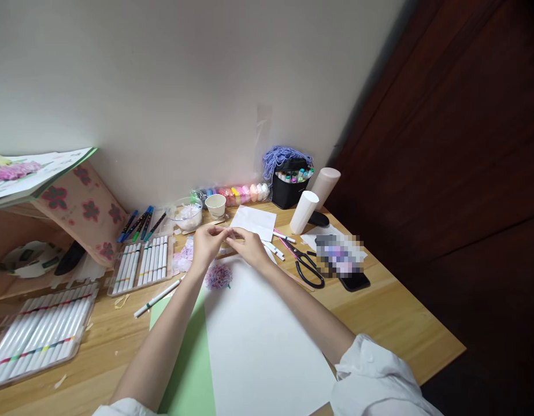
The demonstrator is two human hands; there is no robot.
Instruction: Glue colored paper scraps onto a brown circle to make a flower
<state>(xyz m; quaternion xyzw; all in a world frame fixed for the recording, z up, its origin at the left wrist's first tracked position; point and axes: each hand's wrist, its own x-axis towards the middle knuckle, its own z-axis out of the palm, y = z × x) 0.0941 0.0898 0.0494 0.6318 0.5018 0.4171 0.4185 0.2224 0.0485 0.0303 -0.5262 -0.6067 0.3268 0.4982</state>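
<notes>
My left hand [207,245] and my right hand [246,245] meet fingertip to fingertip above the far end of a large white sheet of paper [262,341]. Both are closed in a pinch, and whatever lies between the fingers is too small or hidden to make out. Just below the hands, a round pink and purple textured flower [218,276] sits on the white sheet, with a bit of green at its lower right. Light green paper [184,370] shows under the sheet's left side. Pale purple tissue scraps [184,254] lie left of my left hand.
Black-handled scissors [305,263] and a phone [353,281] lie at right. Behind stand a paper cup [215,206], a clear bowl [188,215], a white cylinder [304,212] and a black marker case [289,188]. Marker trays [41,329] and a floral box [76,214] occupy the left.
</notes>
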